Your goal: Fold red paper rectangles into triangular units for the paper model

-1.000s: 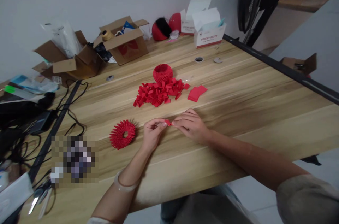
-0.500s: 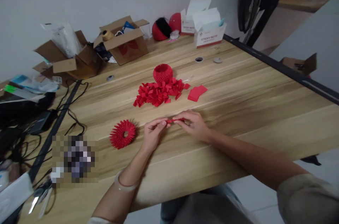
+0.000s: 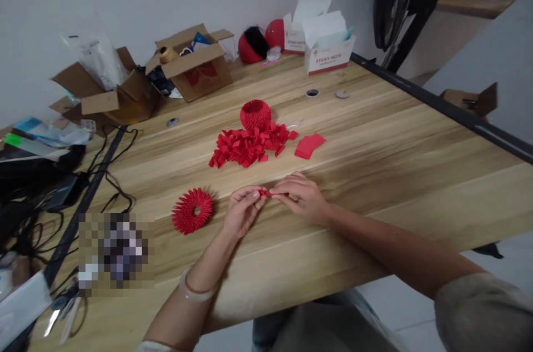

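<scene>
Between the fingertips of my left hand [image 3: 244,210] and my right hand [image 3: 303,196] is a small piece of red paper [image 3: 267,193], pinched from both sides just above the table. Most of the piece is hidden by the fingers. To the left of my hands lies a round, spiky ring of folded red paper [image 3: 187,213] with a hole in its middle. Beyond my hands is a heap of small folded red paper pieces [image 3: 245,146]. A red folded-paper bowl [image 3: 255,114] stands behind the heap, and flat red paper sheets [image 3: 308,145] lie to its right.
Open cardboard boxes [image 3: 200,71] stand along the wall at the back left. Two sticky note boxes [image 3: 331,55] are at the back right, near a black fan [image 3: 395,2]. Cables [image 3: 112,185] run along the left table edge, with scissors [image 3: 60,307] at the front left.
My fingers have shifted on the red paper, and less of it shows between and beneath them. My left fingers are slightly more spread. The other things stay in place.
</scene>
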The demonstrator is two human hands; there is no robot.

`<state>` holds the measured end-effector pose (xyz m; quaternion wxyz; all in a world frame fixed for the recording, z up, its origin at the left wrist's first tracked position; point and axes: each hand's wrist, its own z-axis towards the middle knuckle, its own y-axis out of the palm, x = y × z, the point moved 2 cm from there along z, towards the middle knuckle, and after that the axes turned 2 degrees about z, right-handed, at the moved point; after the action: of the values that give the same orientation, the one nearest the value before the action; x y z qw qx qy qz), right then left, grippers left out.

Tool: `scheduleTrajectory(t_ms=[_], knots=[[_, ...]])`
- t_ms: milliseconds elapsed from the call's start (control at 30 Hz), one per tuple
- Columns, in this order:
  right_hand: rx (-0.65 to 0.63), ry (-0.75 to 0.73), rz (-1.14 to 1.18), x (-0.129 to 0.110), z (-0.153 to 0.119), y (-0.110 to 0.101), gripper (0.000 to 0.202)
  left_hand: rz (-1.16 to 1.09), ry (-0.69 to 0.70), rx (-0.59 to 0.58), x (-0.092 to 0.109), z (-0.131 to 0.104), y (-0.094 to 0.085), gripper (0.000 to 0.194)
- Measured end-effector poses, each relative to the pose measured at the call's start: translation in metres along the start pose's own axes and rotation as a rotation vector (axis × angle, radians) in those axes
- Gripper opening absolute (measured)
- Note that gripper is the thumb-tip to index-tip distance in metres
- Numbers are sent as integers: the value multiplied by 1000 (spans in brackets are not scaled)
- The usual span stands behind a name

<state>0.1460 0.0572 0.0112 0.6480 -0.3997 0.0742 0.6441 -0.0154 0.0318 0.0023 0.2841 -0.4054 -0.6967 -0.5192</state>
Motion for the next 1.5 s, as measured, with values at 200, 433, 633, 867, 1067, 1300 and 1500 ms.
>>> scheduleTrajectory(t_ms=[200, 433, 633, 867, 1067, 1300, 1500], knots=[[-40, -17, 20, -5, 1, -2, 14, -14, -29, -46, -1, 0, -1, 21], [-55, 23, 64, -7, 2, -2, 13, -7, -41, -39, -1, 0, 0, 21], [-118, 347, 327, -7, 4, -2, 17, 13, -19, -32, -1, 1, 0, 23], [-194, 530, 614, -1, 5, 1, 20, 16, -7, -54, 0, 0, 1, 22], [-172, 366, 352, -6, 7, -4, 15, 32, 18, -34, 0, 0, 1, 21], [-48, -129, -155, -10, 3, -5, 11, 42, -14, -7, -1, 1, 1, 21], [9, -315, -384, -12, -1, -3, 9, 68, 15, -8, -5, 0, 0, 20]])
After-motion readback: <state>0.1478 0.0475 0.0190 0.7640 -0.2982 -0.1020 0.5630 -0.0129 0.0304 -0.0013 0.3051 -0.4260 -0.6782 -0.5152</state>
